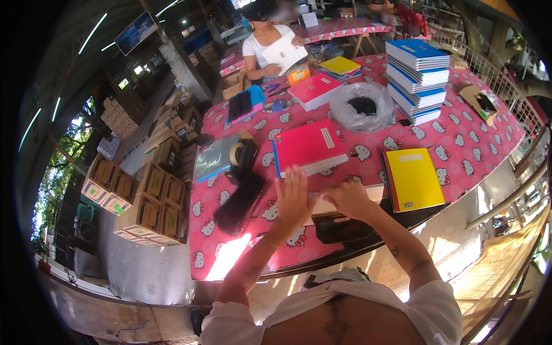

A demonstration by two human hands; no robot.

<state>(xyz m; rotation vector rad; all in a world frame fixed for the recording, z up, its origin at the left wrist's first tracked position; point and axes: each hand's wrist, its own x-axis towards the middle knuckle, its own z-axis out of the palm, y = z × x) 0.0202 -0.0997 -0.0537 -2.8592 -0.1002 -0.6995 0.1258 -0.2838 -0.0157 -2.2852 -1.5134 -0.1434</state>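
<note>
My left hand (294,198) is raised at the near side of the table, fingers stretched out, beside a stack of pink-covered spiral notebooks (310,146). Beside it my right hand (348,198) has its fingers bent over a white-paged notebook (375,193), seen mostly edge-on. Both hands partly hide that notebook. Below the right hand, a dark object (344,229) lies at the table edge. A yellow spiral notebook (415,178) lies to the right. Left of my left hand is a bundle of black binding coils (238,201), by a tape dispenser (241,155).
A tall stack of blue-covered notebooks (418,80) stands beyond a clear plastic bag (361,106) of black material. More pink notebooks (315,91) lie farther back. Across the table a person (267,49) holds a white notebook. Cardboard boxes (152,201) are piled on the floor at left.
</note>
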